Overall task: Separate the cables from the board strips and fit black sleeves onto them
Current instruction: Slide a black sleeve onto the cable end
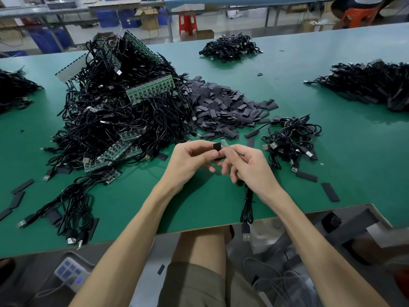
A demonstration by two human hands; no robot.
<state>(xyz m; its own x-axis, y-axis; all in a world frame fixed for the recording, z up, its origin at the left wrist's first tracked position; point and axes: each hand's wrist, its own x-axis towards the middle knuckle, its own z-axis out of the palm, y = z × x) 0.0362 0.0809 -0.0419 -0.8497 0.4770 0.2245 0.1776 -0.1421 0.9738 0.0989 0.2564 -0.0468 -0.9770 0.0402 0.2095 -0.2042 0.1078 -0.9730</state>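
Head camera looks down on a green table (pixel 332 156). Above its near edge the left hand (pixel 192 158) pinches a short black sleeve (pixel 217 146) between thumb and fingers. The right hand (pixel 245 165) pinches the end of a cable (pixel 247 204), whose tip is right beside the sleeve, while the rest hangs over the table edge to a plug (pixel 246 232). Behind the hands lie a heap of loose sleeves (pixel 223 107) and a tangle of cables on green board strips (pixel 152 89). Blue crates (pixel 129 18) and an open cardboard box (pixel 148 18) sit under the far benches; their contents cannot be made out.
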